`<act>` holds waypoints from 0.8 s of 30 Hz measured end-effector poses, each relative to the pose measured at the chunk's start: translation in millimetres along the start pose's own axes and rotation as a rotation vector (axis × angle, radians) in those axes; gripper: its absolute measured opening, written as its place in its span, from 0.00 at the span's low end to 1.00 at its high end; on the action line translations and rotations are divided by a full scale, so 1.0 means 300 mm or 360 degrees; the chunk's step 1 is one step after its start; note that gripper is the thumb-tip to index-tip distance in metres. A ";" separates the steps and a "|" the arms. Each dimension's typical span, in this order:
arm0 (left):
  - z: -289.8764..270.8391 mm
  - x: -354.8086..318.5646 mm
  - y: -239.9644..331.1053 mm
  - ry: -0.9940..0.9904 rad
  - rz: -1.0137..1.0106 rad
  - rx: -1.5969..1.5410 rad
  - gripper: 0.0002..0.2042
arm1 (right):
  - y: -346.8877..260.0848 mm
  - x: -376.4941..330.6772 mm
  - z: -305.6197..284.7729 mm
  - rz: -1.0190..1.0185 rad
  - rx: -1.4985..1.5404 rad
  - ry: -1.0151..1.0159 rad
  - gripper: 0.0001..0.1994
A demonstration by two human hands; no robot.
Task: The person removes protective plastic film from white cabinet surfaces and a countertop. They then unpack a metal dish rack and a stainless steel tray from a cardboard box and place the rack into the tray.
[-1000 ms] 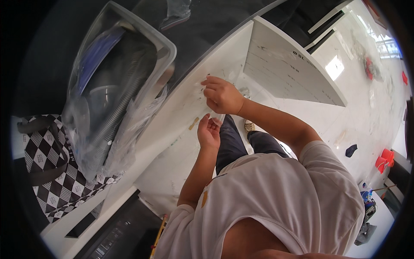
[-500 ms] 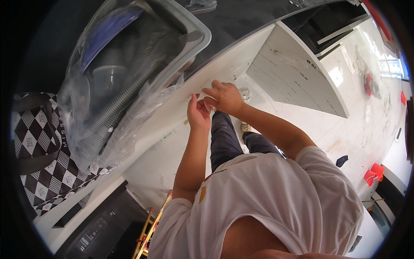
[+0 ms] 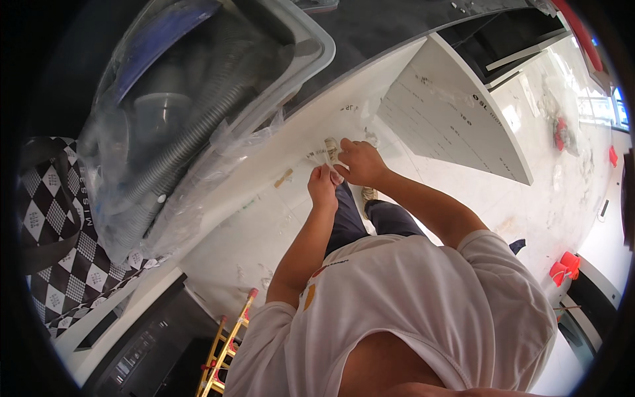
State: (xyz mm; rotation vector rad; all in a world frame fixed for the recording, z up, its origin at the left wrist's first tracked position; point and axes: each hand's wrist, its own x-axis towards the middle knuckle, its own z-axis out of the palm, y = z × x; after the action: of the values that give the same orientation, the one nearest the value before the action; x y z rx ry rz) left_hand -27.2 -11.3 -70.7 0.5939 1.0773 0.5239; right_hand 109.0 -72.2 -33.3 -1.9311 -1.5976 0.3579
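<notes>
My left hand [image 3: 322, 188] is closed, its thumb and fingers pinching what looks like a thin piece of clear plastic film [image 3: 336, 176]. Right beside it, my right hand [image 3: 362, 164] has bent fingers drawn together at the same film, with the index finger raised somewhat. The fingertips nearly meet, and part of the film is hidden between them. Both hands are above my legs and shoes, in front of a white cabinet panel [image 3: 357, 99]. To their right, a white door panel [image 3: 456, 112] with small printed marks stands swung out.
On the dark countertop [image 3: 383, 26] at left lies a plastic-wrapped sink [image 3: 311, 73] holding a grey corrugated hose [image 3: 192, 132]. A diamond-patterned bag [image 3: 43, 221] is beside it. A yellow ladder [image 3: 228, 344] stands lower left; red buckets [image 3: 564, 268] sit at right.
Both hands have come down and slightly right, away from the cabinet panel. My left fingers have closed in, and the clear film shows more plainly between the hands.
</notes>
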 end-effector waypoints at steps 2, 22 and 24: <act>-0.007 0.004 -0.015 -0.0007 -0.0010 0.0101 0.10 | -0.017 -0.001 0.016 0.0195 0.0102 0.0061 0.12; 0.042 -0.081 -0.349 -0.0095 -0.0341 0.0192 0.10 | 0.123 -0.175 0.089 0.0620 0.0072 -0.0691 0.19; 0.032 -0.088 -0.371 -0.0205 -0.0440 0.0273 0.10 | 0.134 -0.213 0.101 0.0721 0.0064 -0.0758 0.20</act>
State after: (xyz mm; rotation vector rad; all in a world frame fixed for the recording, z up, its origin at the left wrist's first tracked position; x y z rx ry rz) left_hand -16.7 -111.6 -125.2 0.6082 1.0669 0.1512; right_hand 108.9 -128.8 -91.6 -2.2834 -1.3828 1.0954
